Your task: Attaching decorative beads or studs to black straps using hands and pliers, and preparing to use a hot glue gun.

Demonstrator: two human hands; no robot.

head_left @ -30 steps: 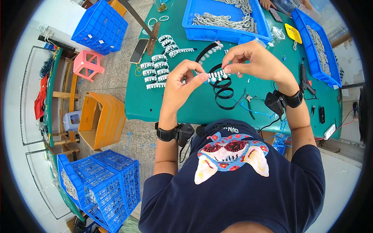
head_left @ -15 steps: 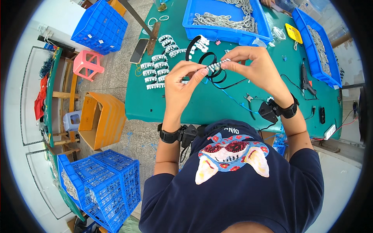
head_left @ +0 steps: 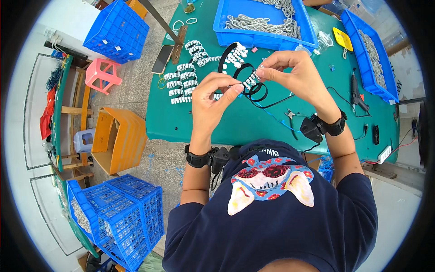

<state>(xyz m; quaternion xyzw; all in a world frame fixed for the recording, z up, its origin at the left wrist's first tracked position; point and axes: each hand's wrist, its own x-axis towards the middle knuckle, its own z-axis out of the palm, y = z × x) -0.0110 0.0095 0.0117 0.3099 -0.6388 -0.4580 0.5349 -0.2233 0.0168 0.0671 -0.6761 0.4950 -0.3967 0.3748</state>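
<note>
A short black-and-white studded strip [head_left: 250, 81] is stretched between my hands above the green table. The thumb and fingertips of my left hand [head_left: 212, 93] pinch its left end; the thumb and index finger of my right hand [head_left: 292, 75] pinch its upper right end. Loops of narrow black band [head_left: 259, 96] hang beside and below the strip, apparently joined to it. Just beyond, a curved black band bears a fringe of white pieces [head_left: 235, 56]. Several coiled white-and-black strips [head_left: 183, 81] lie left of my left hand.
Blue trays [head_left: 290, 45] of grey chain or cord stand at the far side and right. Cutting pliers [head_left: 291, 120], a glue gun [head_left: 356, 93] and a yellow dish [head_left: 343, 39] lie to the right. A phone [head_left: 161, 59] rests near a metal post [head_left: 156, 20]. Blue crates [head_left: 122, 217] stand on the floor.
The strip has turned to a steeper slant, and my right fingertips have shifted slightly left. The white-fringed band beyond has swung a little to the right. My left hand has hardly moved.
</note>
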